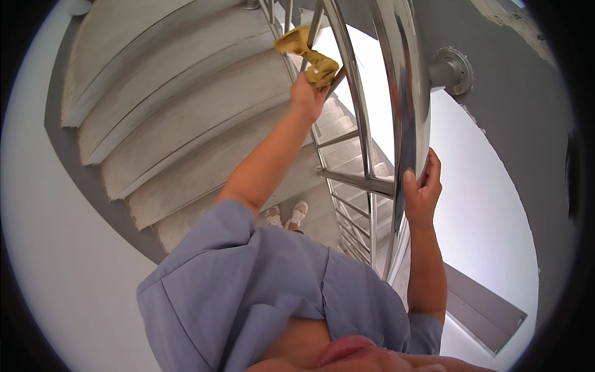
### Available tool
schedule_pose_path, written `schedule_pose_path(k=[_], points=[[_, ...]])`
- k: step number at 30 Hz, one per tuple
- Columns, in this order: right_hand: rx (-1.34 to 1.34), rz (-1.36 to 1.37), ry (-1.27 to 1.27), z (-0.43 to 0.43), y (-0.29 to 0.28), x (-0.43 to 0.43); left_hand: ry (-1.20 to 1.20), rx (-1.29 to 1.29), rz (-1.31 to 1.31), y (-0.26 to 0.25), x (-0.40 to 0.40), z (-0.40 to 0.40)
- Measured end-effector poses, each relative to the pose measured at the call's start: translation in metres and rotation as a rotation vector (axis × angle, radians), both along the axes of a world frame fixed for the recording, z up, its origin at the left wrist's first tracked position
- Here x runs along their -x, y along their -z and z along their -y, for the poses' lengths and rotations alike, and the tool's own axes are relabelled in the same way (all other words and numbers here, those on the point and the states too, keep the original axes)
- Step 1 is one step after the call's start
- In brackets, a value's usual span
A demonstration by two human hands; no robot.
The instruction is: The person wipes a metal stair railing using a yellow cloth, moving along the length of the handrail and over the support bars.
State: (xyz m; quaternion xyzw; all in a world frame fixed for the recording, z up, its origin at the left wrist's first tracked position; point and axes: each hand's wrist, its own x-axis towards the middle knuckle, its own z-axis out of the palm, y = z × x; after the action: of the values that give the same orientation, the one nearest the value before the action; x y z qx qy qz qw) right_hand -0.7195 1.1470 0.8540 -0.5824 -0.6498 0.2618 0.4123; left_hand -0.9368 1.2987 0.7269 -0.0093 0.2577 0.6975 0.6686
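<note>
My left hand [309, 98] reaches forward and grips a mustard-yellow cloth [321, 69] at the stair railing. The cloth lies against the slim metal bars [316, 22], its far end spread loosely and a little blurred. How far it goes round a bar is hard to tell. On the right, my right hand [423, 195] holds the thick polished metal handrail [405, 102], thumb on the near side and fingers round the outer side. Between my hands stands a curved upright post [352, 69], joined to the lower rails [358, 182].
Curved concrete steps [195, 121] rise at the left beside a white wall [32, 186]. My shoes [296, 214] stand on a step below. Through the railing, a lower flight [341, 125] shows. A round flange [454, 70] fixes the handrail to a grey wall [506, 102].
</note>
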Motion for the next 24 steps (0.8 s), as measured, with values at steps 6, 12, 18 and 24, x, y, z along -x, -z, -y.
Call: schedule_pose_path(k=[6,12,18,24], points=[[0.161,-0.051,-0.018,-0.001,-0.011,0.002,-0.165,0.123,0.082,-0.031,0.047,0.045],[0.129,-0.055,-0.058,0.003,-0.008,-0.001,-0.04,0.11,0.116,-0.039,0.055,0.107],[0.04,0.085,-0.161,-0.004,-0.012,-0.01,-0.05,0.2,0.079,-0.056,0.074,0.141],[-0.346,0.118,-0.233,-0.067,-0.097,0.047,-0.247,0.237,-0.081,-0.025,0.125,0.134]])
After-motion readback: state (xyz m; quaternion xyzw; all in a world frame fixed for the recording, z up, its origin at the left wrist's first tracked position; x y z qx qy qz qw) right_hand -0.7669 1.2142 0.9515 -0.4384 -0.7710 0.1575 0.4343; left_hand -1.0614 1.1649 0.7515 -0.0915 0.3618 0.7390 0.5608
